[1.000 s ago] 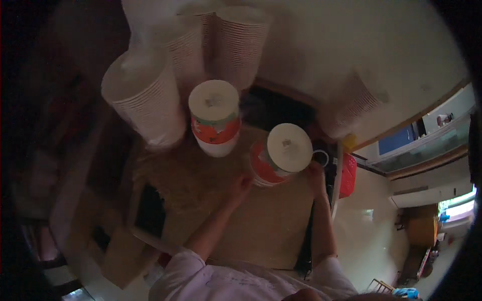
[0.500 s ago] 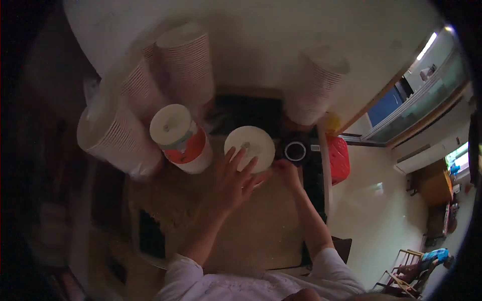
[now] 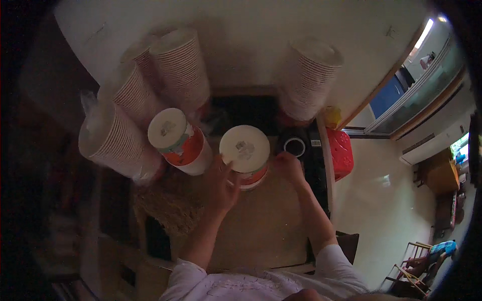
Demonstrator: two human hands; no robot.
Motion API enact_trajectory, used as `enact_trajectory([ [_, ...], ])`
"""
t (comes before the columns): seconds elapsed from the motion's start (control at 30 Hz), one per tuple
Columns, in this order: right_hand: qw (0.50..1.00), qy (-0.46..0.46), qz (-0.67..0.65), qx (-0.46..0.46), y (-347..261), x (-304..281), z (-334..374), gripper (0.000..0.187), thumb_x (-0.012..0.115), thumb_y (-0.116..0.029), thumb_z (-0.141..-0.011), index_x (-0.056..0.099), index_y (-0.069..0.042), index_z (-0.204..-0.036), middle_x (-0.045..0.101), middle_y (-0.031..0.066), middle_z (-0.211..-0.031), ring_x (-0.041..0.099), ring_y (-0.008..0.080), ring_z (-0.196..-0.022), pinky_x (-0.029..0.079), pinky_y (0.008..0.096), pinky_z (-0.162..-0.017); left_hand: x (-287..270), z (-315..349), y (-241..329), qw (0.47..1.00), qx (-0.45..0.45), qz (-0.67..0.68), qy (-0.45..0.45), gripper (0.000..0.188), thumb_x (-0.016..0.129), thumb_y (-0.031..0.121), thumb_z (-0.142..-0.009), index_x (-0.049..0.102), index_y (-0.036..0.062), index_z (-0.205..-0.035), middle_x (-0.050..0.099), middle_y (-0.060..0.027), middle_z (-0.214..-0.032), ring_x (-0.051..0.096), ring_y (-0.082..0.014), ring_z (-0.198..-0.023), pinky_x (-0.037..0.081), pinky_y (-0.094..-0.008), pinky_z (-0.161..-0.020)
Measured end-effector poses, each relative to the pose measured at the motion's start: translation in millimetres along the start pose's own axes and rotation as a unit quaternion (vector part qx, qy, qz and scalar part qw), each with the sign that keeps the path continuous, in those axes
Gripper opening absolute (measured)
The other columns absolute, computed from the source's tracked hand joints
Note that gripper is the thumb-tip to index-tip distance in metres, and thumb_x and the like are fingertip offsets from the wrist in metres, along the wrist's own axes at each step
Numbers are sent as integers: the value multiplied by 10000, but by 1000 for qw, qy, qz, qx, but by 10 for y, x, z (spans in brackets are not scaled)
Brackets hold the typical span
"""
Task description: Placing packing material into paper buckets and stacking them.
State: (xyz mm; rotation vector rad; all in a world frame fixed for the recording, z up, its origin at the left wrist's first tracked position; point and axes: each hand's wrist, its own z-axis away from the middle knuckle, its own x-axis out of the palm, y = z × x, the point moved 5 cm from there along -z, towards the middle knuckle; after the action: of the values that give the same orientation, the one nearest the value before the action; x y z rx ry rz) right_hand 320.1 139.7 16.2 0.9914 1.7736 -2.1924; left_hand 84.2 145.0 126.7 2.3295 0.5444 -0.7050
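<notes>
In the middle of the table stands a round tub point(image 3: 244, 149) with a white lid and an orange-and-white side; a greyish patch shows on its lid. My left hand point(image 3: 222, 184) is at the tub's near left side, fingers apart, fingertips by the lid's rim. Right of the tub, my right hand point(image 3: 289, 169) has its fingers drawn together; whatever is between them, if anything, is hidden. Just beyond it lies a dark object with a pale ring point(image 3: 294, 146). A second similar tub point(image 3: 193, 150), with an orange and green band, stands to the left.
Tall stacks of white paper tubs point(image 3: 183, 67) rise at the back left, some in clear plastic. Another stack point(image 3: 312, 80) stands at the back right. Tan fibrous material point(image 3: 168, 208) lies at the table's left. A red plastic stool point(image 3: 340, 154) is beyond the right edge.
My left hand has drawn back from the top of the lid to the tub's near left side. My right hand stays beside the tub, fingers still together. The view has shifted slightly.
</notes>
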Motion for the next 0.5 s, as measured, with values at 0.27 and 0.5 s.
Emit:
enact_trajectory([
  [0.27,993,94,-1,-76,-177,-25,177,147,554,-178,-748,594,-51,-809,596,144,-740,588,246,-695,452,309,-618,212,1147,-751,929,-364,63,25,147,526,157,-796,544,59,-904,534,-141,-946,516,-267,-882,406,-361,-754],
  [0.5,995,54,-68,-40,318,201,68,121,588,-150,-728,554,-34,-719,557,26,-665,496,92,-637,412,261,-587,761,1001,-8,924,-287,202,-149,184,527,116,-761,551,23,-919,561,-99,-664,553,-239,-666,441,-318,-610],
])
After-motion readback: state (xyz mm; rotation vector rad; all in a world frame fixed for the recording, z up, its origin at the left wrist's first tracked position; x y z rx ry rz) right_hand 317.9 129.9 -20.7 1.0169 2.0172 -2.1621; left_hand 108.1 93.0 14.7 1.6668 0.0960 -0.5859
